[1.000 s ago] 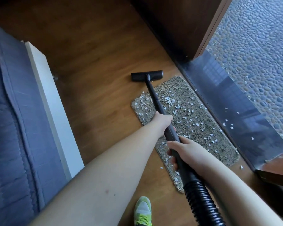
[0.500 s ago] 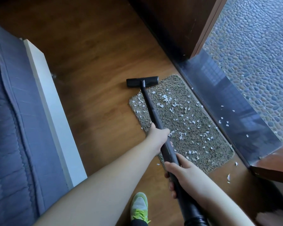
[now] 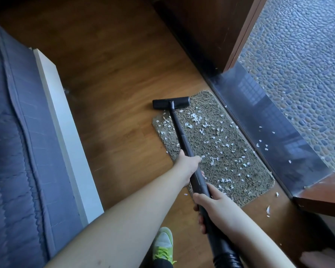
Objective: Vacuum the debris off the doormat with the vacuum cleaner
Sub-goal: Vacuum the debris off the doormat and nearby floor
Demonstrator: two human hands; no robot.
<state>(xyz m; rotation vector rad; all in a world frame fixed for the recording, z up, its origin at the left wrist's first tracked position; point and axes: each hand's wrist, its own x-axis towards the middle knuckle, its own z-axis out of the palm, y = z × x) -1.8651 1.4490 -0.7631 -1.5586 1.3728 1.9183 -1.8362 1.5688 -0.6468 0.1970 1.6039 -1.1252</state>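
Still at the doormat's point(image 3: 220, 151) far edge, the nozzle point(image 3: 170, 103) barely shifts; both left hand point(image 3: 188, 163) and right hand point(image 3: 215, 207) grip the wand point(image 3: 179, 130).

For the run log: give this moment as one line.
left hand, right hand: grip black vacuum wand | black floor nozzle: far end of brown doormat | white debris flakes: remain

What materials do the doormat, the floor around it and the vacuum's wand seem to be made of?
Doormat: probably coarse synthetic or coir-like fibre, with a shaggy tan-grey pile.
Floor: wood or wood-look laminate, with brown grain lines and a soft sheen.
Wand: likely matte black plastic, perhaps coated metal, smooth and without shine.
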